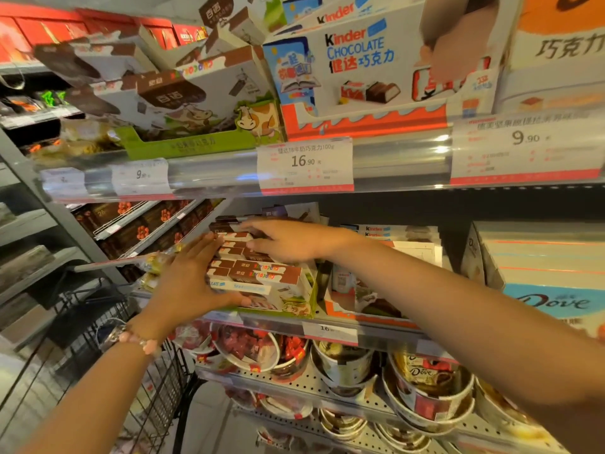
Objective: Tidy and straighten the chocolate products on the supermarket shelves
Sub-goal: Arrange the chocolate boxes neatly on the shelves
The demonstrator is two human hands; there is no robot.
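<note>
A supermarket aisle of grey metal shelves fills the view, each shelf edged with a clear plastic strip holding price tags (305,165). On the middle shelf (334,326) a stack of brown and white chocolate boxes (258,273) sits in a green cardboard tray (294,306) printed with cows. The left hand (193,280) lies flat against the left end of the stack, fingers straight and spread, thumb under the lowest box, with a bead bracelet (137,342) at the wrist. The right hand (288,240) rests on top of the stack, fingers stretched out and only lightly bent over the upper boxes; whether it pinches one is hard to tell, since its palm hides what lies beneath.

Behind the right forearm stand white Kinder boxes (379,231), mostly covered by the arm. A large Dove carton (553,303) to the right is cut off at the picture's edge. On the upper shelf a big Kinder Chocolate display box (357,60) stands beside a tray of tilted cow-print boxes (183,93); a blurred shape at the top right covers part of it. Below, round tubs of wrapped sweets (425,385) crowd a perforated shelf, their labels mostly unreadable. A black wire basket (98,319) stands at the lower left, partly hidden by the left arm.
</note>
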